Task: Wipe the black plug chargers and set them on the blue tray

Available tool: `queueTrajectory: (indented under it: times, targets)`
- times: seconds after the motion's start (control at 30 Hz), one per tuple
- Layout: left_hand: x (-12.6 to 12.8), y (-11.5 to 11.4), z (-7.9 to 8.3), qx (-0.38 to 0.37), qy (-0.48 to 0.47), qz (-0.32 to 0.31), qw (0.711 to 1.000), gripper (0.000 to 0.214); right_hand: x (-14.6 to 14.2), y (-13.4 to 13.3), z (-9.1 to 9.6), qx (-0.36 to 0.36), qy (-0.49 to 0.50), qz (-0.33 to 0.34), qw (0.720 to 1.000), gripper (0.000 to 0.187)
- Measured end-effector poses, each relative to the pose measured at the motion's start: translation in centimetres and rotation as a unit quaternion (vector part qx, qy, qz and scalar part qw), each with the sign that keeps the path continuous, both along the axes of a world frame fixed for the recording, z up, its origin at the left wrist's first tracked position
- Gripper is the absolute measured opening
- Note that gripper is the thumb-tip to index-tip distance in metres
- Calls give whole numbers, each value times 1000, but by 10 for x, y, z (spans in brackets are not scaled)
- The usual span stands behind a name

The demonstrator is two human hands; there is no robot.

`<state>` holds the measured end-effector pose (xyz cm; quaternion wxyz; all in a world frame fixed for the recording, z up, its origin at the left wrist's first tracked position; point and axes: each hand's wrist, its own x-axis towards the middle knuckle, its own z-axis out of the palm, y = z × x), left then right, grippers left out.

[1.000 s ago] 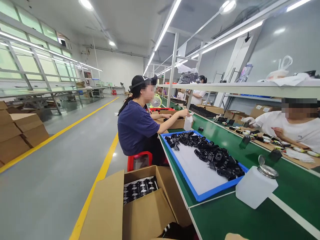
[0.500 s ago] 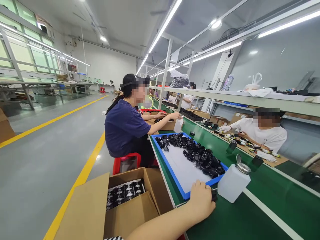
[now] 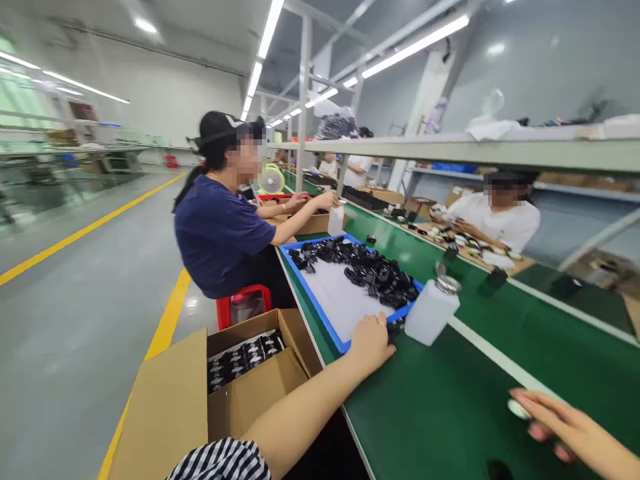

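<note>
On the green bench (image 3: 450,413) I see the left hand (image 3: 370,343) closed over a black part (image 3: 395,328) at the blue tray's (image 3: 320,313) near corner, right hand (image 3: 565,427) fingers spread, pinching a small white piece (image 3: 517,408).

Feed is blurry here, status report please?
Left hand on black part at blue tray corner. Right hand fingering small white piece. White bottle beside tray.

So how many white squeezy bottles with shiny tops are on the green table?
2. One white bottle stands just right of the blue tray, by the left hand. A second bottle is by the co-worker's hand. More may be hidden farther along.
</note>
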<state>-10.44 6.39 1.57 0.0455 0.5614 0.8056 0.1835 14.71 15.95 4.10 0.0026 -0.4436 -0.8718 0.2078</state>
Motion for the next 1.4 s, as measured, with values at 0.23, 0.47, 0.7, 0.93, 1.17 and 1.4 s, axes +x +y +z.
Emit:
queueTrajectory:
  times: [0.23, 0.47, 0.7, 0.93, 1.17, 1.4]
  targets:
    - [-1, 2, 0, -27, 82, 18, 996, 54, 4, -43, 35, -164, -52, 8, 985, 57]
    - [-6, 0, 1, -14, 111, -38, 993, 59, 2, -61, 28, -198, -88, -2, 976, 64]
    - [-5, -5, -8, 30, 163, -246, 955, 54, -23, -73, 7, -53, -161, 18, 985, 42]
    - [11, 6, -3, 9, 118, -406, 906, 69, -17, -62, 5, -77, -12, -4, 997, 32]
    - [46, 12, 14, -83, 148, -427, 888, 50, -32, -62, 7, 105, 287, -74, 949, 42]
    - [22, -2, 21, -31, 71, -210, 975, 40, -35, -70, 18, 162, 343, -17, 925, 36]
